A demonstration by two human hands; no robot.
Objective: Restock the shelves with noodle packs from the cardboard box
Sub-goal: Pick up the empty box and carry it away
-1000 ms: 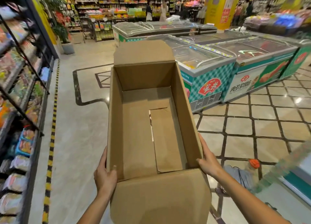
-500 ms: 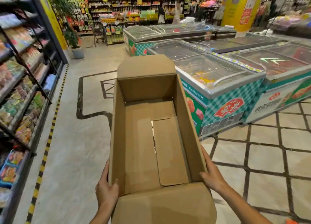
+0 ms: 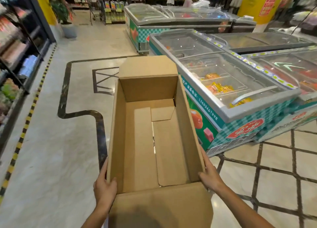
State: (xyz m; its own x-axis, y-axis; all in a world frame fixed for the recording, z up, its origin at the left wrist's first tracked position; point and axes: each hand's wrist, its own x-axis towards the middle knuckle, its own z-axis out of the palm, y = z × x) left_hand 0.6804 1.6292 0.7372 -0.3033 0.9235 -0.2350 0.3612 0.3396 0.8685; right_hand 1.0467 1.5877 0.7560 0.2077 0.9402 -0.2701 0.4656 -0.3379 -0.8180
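Observation:
I carry an open cardboard box (image 3: 181, 125) in front of me, flaps up, with nothing inside but its bare bottom. My left hand (image 3: 104, 186) grips the near left wall, thumb hooked over the rim. My right hand (image 3: 208, 174) holds the near right wall from outside, thumb over the rim. Dark shelves (image 3: 15, 60) with packaged goods run along the left edge of the view, blurred.
Glass-topped chest freezers (image 3: 228, 94) stand close on the right and stretch back toward a yellow pillar (image 3: 257, 3). A potted plant (image 3: 66, 20) stands at the far left. A yellow-black floor stripe (image 3: 25, 121) runs beside the shelves. People stand far down the aisle.
I have moved forward along the aisle with the box; the freezers have come nearer on the right. Both hands keep the same hold on the box.

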